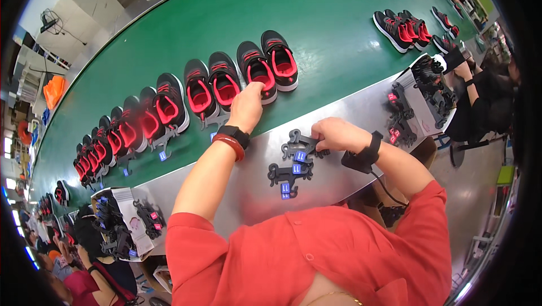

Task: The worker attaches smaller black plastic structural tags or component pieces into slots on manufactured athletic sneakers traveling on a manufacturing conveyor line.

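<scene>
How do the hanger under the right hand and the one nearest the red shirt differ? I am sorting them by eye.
The upper hanger is gripped by the right hand, while the lower hanger lies free on the metal ledge. The upper one is partly hidden by fingers; the lower one shows whole. Both are black plastic with small blue tags. The left hand touches a black and red shoe.

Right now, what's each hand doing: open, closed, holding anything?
Left hand: fingers curled on a black-and-red shoe on the green belt.
Right hand: closed on a black plastic hanger.
</scene>
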Demonstrator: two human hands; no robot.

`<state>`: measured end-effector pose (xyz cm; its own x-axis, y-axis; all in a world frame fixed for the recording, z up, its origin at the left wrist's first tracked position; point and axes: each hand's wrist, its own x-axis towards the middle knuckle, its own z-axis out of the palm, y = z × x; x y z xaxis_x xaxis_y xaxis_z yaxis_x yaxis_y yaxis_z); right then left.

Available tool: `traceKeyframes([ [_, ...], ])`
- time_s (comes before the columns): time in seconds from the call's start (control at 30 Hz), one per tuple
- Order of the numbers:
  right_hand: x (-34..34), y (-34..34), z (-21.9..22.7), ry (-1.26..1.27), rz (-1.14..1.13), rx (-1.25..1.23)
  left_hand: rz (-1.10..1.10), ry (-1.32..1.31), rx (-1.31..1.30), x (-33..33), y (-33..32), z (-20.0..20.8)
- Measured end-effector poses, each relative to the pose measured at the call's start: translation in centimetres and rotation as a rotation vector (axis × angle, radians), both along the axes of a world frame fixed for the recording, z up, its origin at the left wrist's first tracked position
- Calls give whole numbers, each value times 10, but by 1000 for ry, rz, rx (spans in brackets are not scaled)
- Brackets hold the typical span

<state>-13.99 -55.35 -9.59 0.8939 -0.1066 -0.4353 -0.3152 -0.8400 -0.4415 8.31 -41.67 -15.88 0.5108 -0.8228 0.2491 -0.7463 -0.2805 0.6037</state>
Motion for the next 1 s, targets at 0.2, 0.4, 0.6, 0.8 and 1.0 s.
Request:
traceKeyframes([
  [0.2, 12, -21, -6, 27, -350, 537, -178, 19, -129, -2, 10, -4],
  [0.4, 46, 8, -9, -14, -568, 800, -156, -26, -103, -5, 17, -4],
  [0.6, 51, 23, -20, -21, -635, 896, -166, -57, -156, -2, 20, -8],
  [0.8, 63, 31, -13, 32, -443, 802, -140, -81, -93, 3, 21, -8],
  [1.0, 75, 3, -9, 98, -250, 718, -311, -247, 4, -3, 29, 9],
])
